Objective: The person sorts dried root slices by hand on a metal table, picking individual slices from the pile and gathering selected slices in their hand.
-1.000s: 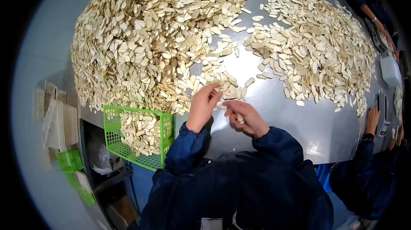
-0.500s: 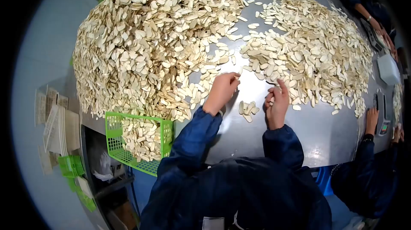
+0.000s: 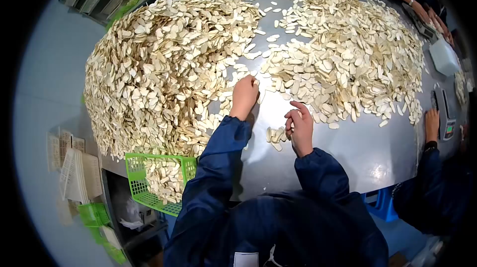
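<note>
My left hand (image 3: 245, 97) is closed in a pinch at the edge of the large left heap (image 3: 154, 68) of pale, dried oval slices. A slice (image 3: 256, 82) shows at its fingertips. To its right, my right hand (image 3: 300, 128) hovers over the metal table (image 3: 318, 167), fingers partly curled and apart, with the forefinger stretched out. I see nothing held in it, though its palm side is partly hidden. Just left of that hand lies a small cluster of slices (image 3: 276, 137). Beyond both hands spreads the right heap (image 3: 343, 58) of similar slices.
A green plastic basket (image 3: 189, 168) with slices in it stands at the table's left front edge. On the right are a scale (image 3: 448, 115), a white container (image 3: 443, 57) and a co-worker's hand (image 3: 432, 125). Stacked trays (image 3: 79, 175) stand at far left.
The view has shifted, showing more of the far side. My right hand has moved closer to the small cluster, and its forefinger is straighter. The left hand stays pinched near the left heap.
</note>
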A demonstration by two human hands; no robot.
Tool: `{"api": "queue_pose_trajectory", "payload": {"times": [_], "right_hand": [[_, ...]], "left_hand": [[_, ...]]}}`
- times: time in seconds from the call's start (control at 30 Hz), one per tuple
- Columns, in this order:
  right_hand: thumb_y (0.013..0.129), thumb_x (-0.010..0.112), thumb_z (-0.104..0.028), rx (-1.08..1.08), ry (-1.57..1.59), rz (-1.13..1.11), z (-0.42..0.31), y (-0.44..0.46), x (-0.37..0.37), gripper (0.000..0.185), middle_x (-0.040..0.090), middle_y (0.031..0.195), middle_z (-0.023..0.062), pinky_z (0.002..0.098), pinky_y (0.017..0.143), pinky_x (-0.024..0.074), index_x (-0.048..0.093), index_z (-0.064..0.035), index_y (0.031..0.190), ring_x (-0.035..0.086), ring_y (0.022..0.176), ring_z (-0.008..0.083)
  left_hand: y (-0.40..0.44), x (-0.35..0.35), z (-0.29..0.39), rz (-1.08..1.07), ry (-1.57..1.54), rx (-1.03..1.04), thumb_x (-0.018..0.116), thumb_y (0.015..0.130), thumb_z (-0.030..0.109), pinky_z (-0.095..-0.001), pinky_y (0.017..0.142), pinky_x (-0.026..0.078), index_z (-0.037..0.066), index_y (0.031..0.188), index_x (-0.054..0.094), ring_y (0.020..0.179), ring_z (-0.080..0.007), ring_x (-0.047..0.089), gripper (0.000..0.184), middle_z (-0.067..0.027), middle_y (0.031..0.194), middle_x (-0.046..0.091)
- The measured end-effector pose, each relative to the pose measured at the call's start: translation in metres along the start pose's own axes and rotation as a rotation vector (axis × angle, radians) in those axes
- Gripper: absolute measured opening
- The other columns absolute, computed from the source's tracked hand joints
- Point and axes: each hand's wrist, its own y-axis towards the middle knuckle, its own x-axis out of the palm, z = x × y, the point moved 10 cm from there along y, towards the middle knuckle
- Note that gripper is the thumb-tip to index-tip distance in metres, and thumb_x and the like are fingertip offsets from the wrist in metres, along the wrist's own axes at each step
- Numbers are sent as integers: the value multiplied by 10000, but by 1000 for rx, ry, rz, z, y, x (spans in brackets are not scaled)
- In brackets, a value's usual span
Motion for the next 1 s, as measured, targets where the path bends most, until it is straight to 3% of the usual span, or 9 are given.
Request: {"api": "queue_pose_trajectory", "payload": {"times": [0.1, 0.13, 0.17, 0.23, 0.3, 0.43, 0.57, 0.7, 1.0], "right_hand": [[958, 461, -177, 104, 100, -124, 10, 6, 7, 282, 581, 792, 44, 223, 382, 341, 506, -22, 1189, 465, 496, 95], [962, 436, -251, 150, 224, -108, 16, 10, 6, 347, 595, 878, 95, 226, 420, 360, 508, 7, 1182, 530, 592, 126], [976, 420, -322, 258, 356, -80, 17, 7, 13, 398, 593, 944, 115, 217, 440, 366, 512, 0, 1190, 560, 687, 131], [968, 445, -350, 271, 468, 17, 7, 3, 17, 414, 597, 909, 99, 214, 418, 342, 524, -6, 1183, 549, 618, 128], [969, 454, -337, 220, 291, -232, 17, 14, 8, 391, 593, 854, 74, 207, 394, 306, 538, -5, 1158, 500, 526, 113], [960, 498, -195, 344, 290, -291, 28, 9, 17, 231, 556, 780, 20, 177, 358, 267, 546, -25, 1108, 387, 455, 53], [963, 490, -168, 322, 319, -271, 23, 11, 13, 219, 559, 786, 29, 176, 361, 274, 547, -14, 1108, 405, 466, 50], [953, 512, -163, 287, 316, -247, 22, 16, 8, 200, 565, 768, 29, 180, 365, 277, 569, -16, 1076, 422, 468, 55], [947, 517, -155, 273, 284, -226, 23, 16, 6, 196, 560, 771, 27, 186, 382, 283, 579, -10, 1064, 427, 489, 60]], "left_hand": [[-18, 36, -12, -421, -548, -287, 613, 819, 143, -292, 568, 468, 37, 1052, 629, 674, -158, 629, 256, -72, 784, 667], [-28, 32, 24, -553, -591, -252, 648, 829, 181, -222, 534, 425, 55, 1068, 630, 662, -62, 577, 270, -5, 770, 645], [-37, 39, 44, -703, -667, -251, 656, 833, 201, -225, 522, 419, 50, 1060, 638, 635, -71, 564, 273, -8, 774, 647], [-23, 32, 56, -591, -477, -157, 645, 844, 198, -228, 528, 415, 40, 1050, 647, 624, -72, 551, 260, -17, 776, 648], [-4, 25, 46, -369, -346, -157, 635, 843, 188, -250, 536, 422, 18, 1052, 646, 619, -95, 554, 270, -48, 740, 635], [16, 31, 71, -129, -159, 190, 621, 791, 136, -341, 643, 463, 40, 1059, 643, 697, -248, 577, 286, -117, 772, 571], [13, 47, 61, -106, 2, 240, 644, 776, 125, -390, 672, 465, 52, 922, 607, 755, -299, 577, 167, -128, 807, 552], [4, 45, 60, -210, 9, 168, 633, 787, 130, -414, 696, 477, 89, 934, 596, 833, -315, 596, 157, -123, 891, 562], [4, 46, 57, -230, 93, 109, 626, 787, 137, -418, 647, 472, 54, 867, 586, 762, -330, 603, 122, -124, 797, 607]]}}
